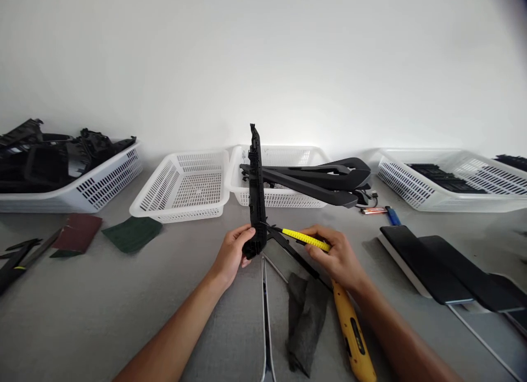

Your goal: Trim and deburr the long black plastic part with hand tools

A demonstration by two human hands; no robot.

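My left hand (234,251) grips the lower end of a long black plastic trim part (257,184) that stands upright on the grey table. My right hand (335,256) holds a yellow utility knife (307,239), its tip touching the black part near the bottom. A second yellow tool (354,332) lies on the table under my right forearm, beside a dark grey cloth (304,316). Thin silver-edged strips (265,310) lie below the part.
Several white baskets line the wall: one full of black parts (102,187) at left, an empty one (185,187), one holding long black pieces (288,198), one at right (432,198). Sanding pads (132,234) lie left. Flat black panels (428,264) lie right.
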